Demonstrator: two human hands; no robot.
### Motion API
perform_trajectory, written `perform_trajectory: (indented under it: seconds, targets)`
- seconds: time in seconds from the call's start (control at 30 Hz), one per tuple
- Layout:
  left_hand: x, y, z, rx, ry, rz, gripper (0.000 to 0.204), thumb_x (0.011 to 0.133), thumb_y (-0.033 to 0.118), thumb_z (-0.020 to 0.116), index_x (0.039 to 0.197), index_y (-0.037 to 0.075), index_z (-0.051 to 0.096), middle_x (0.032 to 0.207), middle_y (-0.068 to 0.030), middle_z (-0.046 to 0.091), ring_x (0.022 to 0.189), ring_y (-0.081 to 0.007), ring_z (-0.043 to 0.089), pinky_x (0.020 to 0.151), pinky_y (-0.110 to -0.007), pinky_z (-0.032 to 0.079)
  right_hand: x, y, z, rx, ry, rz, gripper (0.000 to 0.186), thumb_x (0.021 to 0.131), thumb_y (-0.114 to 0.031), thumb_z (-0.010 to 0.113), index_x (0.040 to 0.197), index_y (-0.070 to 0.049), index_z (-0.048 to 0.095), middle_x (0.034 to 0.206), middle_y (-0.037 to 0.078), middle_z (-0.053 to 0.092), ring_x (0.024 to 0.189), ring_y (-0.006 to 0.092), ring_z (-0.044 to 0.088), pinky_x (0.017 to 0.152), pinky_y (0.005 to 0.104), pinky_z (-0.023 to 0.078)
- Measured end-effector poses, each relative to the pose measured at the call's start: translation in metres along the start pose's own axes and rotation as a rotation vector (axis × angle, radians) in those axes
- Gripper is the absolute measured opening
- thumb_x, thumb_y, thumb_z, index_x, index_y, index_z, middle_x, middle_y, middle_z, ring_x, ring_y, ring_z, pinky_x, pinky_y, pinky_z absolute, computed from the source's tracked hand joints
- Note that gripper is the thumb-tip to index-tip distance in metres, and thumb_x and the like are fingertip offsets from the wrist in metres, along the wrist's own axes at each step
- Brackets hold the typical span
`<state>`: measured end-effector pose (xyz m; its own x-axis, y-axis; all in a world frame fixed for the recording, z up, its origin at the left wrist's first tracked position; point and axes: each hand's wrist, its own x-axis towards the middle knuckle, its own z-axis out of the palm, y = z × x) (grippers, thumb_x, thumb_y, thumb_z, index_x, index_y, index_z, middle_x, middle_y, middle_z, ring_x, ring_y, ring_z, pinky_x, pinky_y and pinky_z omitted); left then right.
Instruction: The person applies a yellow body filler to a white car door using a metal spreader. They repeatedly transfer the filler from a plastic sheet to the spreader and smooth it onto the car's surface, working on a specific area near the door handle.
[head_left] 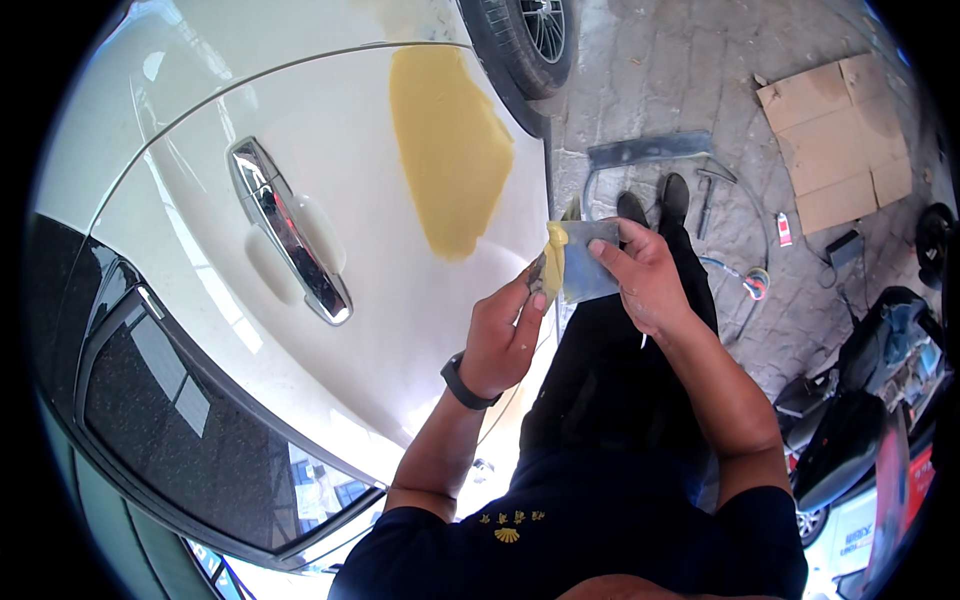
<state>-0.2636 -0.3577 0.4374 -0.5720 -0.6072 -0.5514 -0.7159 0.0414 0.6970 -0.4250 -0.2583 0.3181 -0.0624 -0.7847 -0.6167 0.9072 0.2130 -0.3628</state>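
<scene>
My right hand (pixel 648 280) is closed on a flat bluish-grey filler spreader (pixel 588 272), thumb on its face. Yellow body filler (pixel 556 250) lies along the spreader's left edge. In my left hand (pixel 503 335) is a small, dark, filler-smeared scraper (pixel 537 273), held against that edge; most of it is hidden by the fingers. Both hands are together in front of my body, beside a white car door (pixel 350 150). A broad patch of smooth yellow filler (pixel 450 150) covers part of the door, right of the chrome door handle (pixel 290 232).
A car wheel (pixel 540 40) is at the top. On the paved ground lie a long grey strip (pixel 650 148), a hammer (pixel 706 200), a hose (pixel 765 215), a red-and-white tube (pixel 783 230) and flattened cardboard (pixel 840 145). A black scooter (pixel 850 440) stands at the right.
</scene>
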Motion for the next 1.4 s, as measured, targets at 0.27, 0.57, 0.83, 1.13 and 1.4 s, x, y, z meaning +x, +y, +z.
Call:
perform_trajectory:
  seconds: [0.27,0.57,0.83,1.13,1.4]
  targets:
    - [0.000,-0.005,0.010,0.027,-0.090,-0.044,0.039,0.106,0.009,0.053,0.142,-0.006,0.056,0.094,-0.0252,0.068,0.083,-0.0385,0.069,0.080,-0.038,0.054,-0.003,-0.004,0.008,0.025,0.010,0.013,0.019,0.103,-0.006,0.067,0.119,0.003,0.069,0.103,0.002,0.070,0.092,0.0071,0.063,0.083,0.0250,0.052]
    - [-0.003,-0.013,0.003,-0.095,0.073,-0.156,0.019,0.108,0.011,0.052,0.107,-0.003,0.065,0.079,-0.0140,0.058,0.069,-0.0157,0.050,0.068,-0.029,0.045,-0.010,-0.049,-0.011,-0.301,-0.142,-0.630,0.017,0.100,-0.001,0.064,0.115,0.004,0.070,0.111,0.012,0.070,0.103,0.0195,0.065,0.094,0.0329,0.050]
    - [0.010,0.000,-0.008,-0.183,0.255,-0.032,0.021,0.111,0.010,0.048,0.111,-0.003,0.064,0.088,-0.0051,0.061,0.083,-0.0116,0.051,0.076,-0.029,0.046,-0.026,-0.057,-0.012,-0.774,-0.353,-0.538,0.026,0.096,-0.003,0.065,0.120,0.000,0.074,0.110,0.015,0.069,0.097,0.0299,0.069,0.087,0.0366,0.054]
    - [-0.003,-0.009,-0.012,-0.083,0.558,0.122,0.020,0.112,0.012,0.047,0.105,-0.001,0.061,0.081,0.0074,0.047,0.072,-0.0026,0.033,0.062,-0.022,0.027,-0.019,-0.031,-0.032,-0.114,0.077,-0.404,0.024,0.104,-0.009,0.063,0.125,0.003,0.064,0.117,0.010,0.070,0.108,0.0163,0.065,0.096,0.0332,0.051]
    - [-0.015,0.010,-0.014,0.155,0.236,0.117,0.028,0.105,0.006,0.052,0.126,-0.008,0.066,0.106,-0.0182,0.075,0.093,-0.0242,0.072,0.087,-0.034,0.055,0.001,0.011,0.019,0.202,-0.105,-0.096,0.024,0.104,-0.007,0.065,0.126,0.003,0.064,0.113,0.006,0.070,0.104,0.0104,0.064,0.095,0.0270,0.049]
